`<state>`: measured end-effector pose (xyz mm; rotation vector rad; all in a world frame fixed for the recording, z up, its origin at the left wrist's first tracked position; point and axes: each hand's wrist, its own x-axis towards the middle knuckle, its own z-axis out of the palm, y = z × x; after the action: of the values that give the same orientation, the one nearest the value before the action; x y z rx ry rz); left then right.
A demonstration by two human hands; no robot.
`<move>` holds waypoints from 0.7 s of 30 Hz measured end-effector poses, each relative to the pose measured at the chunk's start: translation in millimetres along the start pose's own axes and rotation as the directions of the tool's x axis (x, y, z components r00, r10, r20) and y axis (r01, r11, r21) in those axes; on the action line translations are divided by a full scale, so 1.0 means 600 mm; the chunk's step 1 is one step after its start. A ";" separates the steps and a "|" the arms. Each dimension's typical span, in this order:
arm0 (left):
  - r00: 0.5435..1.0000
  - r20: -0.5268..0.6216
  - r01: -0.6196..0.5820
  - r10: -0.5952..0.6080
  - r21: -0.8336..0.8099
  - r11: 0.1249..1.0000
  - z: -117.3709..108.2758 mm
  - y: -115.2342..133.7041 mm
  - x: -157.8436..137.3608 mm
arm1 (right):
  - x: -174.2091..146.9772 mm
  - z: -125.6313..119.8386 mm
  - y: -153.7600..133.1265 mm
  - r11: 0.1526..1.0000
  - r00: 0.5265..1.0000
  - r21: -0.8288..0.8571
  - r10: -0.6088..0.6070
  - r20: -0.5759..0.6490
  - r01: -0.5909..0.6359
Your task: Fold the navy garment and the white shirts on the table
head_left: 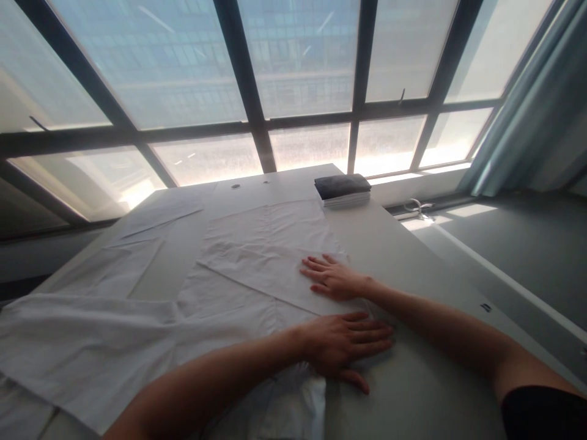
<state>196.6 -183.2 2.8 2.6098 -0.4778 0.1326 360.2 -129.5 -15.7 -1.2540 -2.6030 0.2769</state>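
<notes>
A white long-sleeved garment point(238, 293) lies spread over the table, with wrinkles and a seam running down its middle. One sleeve-like part point(261, 272) is folded across it. My right hand point(334, 278) rests palm down on the end of that folded part, fingers spread. Nearer to me, my left hand point(351, 342) lies flat at the garment's right edge, its fingertips reaching towards the bare tabletop. Neither hand grips anything. Another wide part of the white cloth point(82, 342) stretches out to the left, partly hidden behind my left forearm.
On the white table point(413, 275), a folded stack point(343, 190), black on top and white below, sits at the far right corner. Large windows point(302, 55) stand behind the table. A grey-blue curtain point(518, 104) hangs at the right, and a white cable point(415, 208) lies near the floor.
</notes>
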 end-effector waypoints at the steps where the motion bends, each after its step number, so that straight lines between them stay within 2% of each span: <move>1: 1.000 0.000 0.001 -0.001 -0.005 1.000 0.000 0.000 0.000 | -0.001 0.003 0.003 1.000 1.000 -0.006 0.012 0.016 -0.012; 7: 0.999 0.021 0.029 -0.028 -0.024 0.999 -0.003 0.002 0.000 | -0.006 -0.002 0.056 0.981 0.985 -0.091 0.172 -0.022 -0.173; 11: 0.999 0.041 0.033 -0.031 -0.035 0.999 -0.003 0.001 0.000 | -0.010 -0.012 0.066 0.952 0.965 -0.167 0.242 -0.096 -0.256; 15: 1.000 0.015 0.001 -0.001 -0.037 0.999 -0.004 -0.003 0.000 | -0.015 -0.021 0.054 0.949 0.973 -0.254 0.141 -0.185 -0.186; 21: 0.990 -0.138 0.033 -0.032 0.004 0.999 -0.019 -0.024 -0.006 | -0.015 -0.028 0.028 0.961 0.979 -0.268 0.006 -0.202 -0.061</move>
<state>198.5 -164.6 5.7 2.5909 -0.3865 0.3021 383.0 -124.9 -5.7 -1.3351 -2.5080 -0.2028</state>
